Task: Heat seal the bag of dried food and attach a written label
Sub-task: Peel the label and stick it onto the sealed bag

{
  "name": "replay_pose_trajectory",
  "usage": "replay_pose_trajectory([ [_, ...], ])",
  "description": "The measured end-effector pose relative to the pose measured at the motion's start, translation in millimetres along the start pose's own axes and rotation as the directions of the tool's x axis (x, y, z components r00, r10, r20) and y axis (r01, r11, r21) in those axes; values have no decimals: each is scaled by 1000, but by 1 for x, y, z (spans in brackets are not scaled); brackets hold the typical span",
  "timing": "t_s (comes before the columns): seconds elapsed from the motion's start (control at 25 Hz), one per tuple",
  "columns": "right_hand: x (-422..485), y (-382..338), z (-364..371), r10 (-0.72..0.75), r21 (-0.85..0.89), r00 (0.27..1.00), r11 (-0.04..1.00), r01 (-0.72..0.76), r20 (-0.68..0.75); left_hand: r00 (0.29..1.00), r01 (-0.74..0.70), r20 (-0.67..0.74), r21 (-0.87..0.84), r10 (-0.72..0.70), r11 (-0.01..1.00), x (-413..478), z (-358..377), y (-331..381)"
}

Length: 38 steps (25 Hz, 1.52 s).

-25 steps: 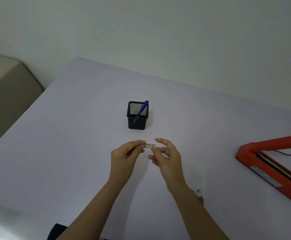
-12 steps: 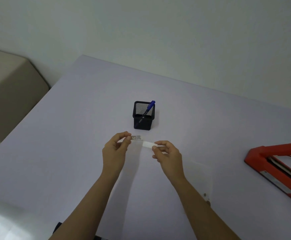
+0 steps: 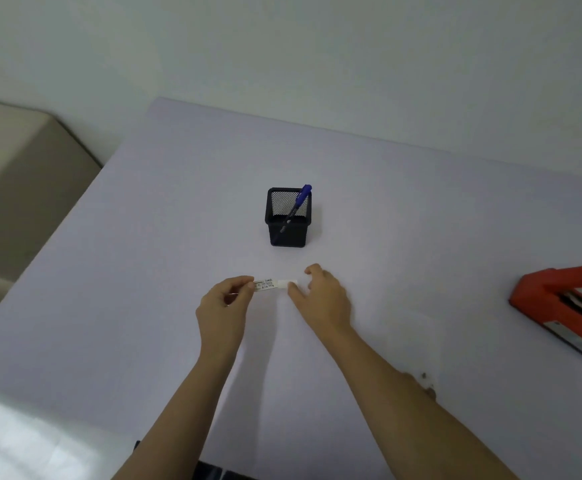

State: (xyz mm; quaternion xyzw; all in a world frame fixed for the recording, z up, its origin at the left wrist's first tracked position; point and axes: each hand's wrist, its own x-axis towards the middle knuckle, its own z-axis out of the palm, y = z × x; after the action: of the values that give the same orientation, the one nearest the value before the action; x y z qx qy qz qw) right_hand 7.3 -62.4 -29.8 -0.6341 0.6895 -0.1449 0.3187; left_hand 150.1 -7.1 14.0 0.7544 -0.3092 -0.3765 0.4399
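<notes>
One black mesh pen holder [image 3: 288,221] is standing on the bench [image 3: 144,271], holding one blue pen [image 3: 298,206] that is leaning toward its right corner. One written label [image 3: 265,285] is hovering just in front of the holder. One red heat sealer [image 3: 566,306] is lying well to the holder's right. One clear bag [image 3: 423,375] is lying in front and to the right of the holder, partly under the right forearm. The left hand [image 3: 223,306] is pinching the label's left end. The right hand [image 3: 320,296], which was pinching the white right end half a second ago, is now spreading thumb and forefinger apart beside it.
</notes>
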Motion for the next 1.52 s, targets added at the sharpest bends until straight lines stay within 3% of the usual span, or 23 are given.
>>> replay_pose_trajectory([
  [0.16, -21, 45, -44, -6, 168, 986, 985, 34, -167, 981, -39, 193, 54, 28, 998, -9, 49, 8],
  [0.32, -56, 139, -95, 185, 299, 936, 950, -93, -298, 877, -67, 479, 60, 30, 996, -38, 116, 14],
  [0.4, -68, 169, -110, 233, 338, 936, 931, -136, -265, 822, -49, 569, 56, 8, 997, -48, 141, 12],
  [0.52, -73, 193, -120, 185, 357, 971, 926, -122, -148, 758, -45, 650, 138, -56, 989, -59, 174, 6],
  [0.8, -68, 204, -114, 56, 337, 997, 941, -37, -47, 722, -262, 691, 326, -40, 908, -57, 190, -6],
  [1.52, -62, 200, -103, 107, 337, 985, 940, -56, -135, 725, -428, 681, 332, 99, 840, -63, 196, -12],
])
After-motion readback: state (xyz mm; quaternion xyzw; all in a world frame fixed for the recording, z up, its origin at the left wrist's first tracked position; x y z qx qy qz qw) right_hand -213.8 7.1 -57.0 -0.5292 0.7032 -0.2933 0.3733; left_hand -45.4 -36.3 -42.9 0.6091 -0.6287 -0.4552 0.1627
